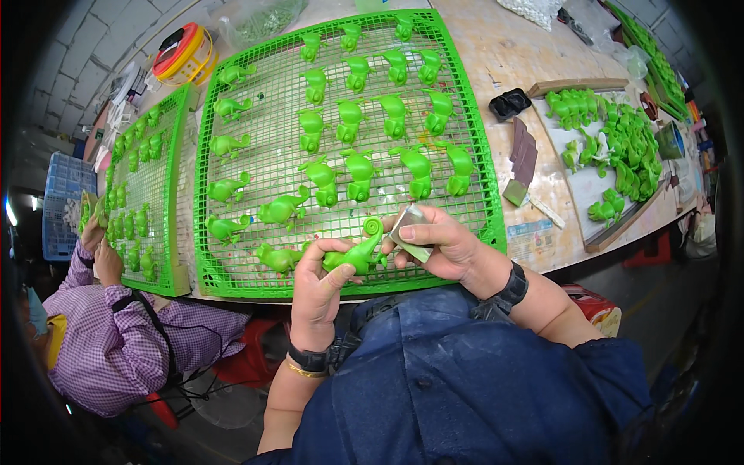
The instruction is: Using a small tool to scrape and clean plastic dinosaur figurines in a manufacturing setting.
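My left hand (318, 288) grips a green chameleon-shaped figure (358, 251) with a curled tail, held just over the near edge of a green wire tray (260, 167). My right hand (443, 246) pinches a small folded grey sanding sheet (411, 230) against the figure's tail end. Several more green figures (359, 172) lie in rows on the tray beyond both hands.
A second green wire tray (167, 186) of figures lies to the left, where another person in a checked purple shirt (116, 341) works. A wooden board heaped with green figures (612, 147) lies at right. Sanding blocks (523, 155), a black dish (509, 103) and a yellow tub (183, 54) sit on the table.
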